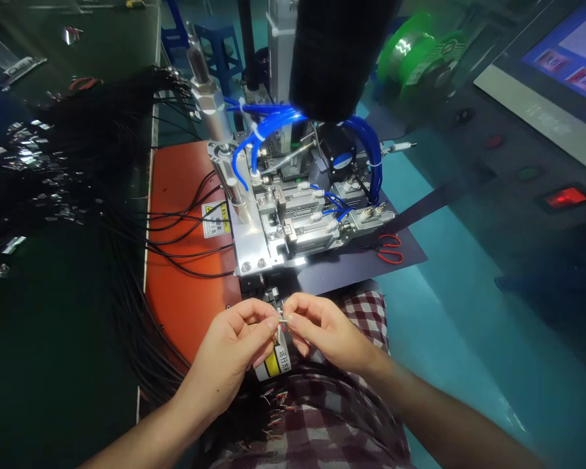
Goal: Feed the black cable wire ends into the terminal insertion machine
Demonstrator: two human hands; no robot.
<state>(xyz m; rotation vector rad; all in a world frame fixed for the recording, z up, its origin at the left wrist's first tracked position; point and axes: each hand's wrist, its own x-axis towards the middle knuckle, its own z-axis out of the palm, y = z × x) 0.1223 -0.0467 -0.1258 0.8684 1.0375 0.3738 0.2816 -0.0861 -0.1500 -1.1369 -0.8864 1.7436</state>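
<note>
My left hand [239, 339] and my right hand [327, 332] meet fingertip to fingertip just in front of the machine's near edge. Both are closed in a pinch on thin wires [283, 320], of which pale and red bits show between the fingers. Most of the wires is covered by my fingertips. Right behind the fingers is a small metal fixture [272, 294] of the machine. Below them a white and yellow label [272, 363] shows in part. Black cables with bare coloured wire ends [279, 407] lie across my checked lap [322, 426].
The metal machine [258, 244] with blue air hoses [278, 120] stands ahead on an orange round table [185, 293]. Black cables [127, 306] with shiny connectors pile up at left. Red-handled scissors [389, 249] lie at right, near a control panel [542, 150]. Behind is a green spool [410, 52].
</note>
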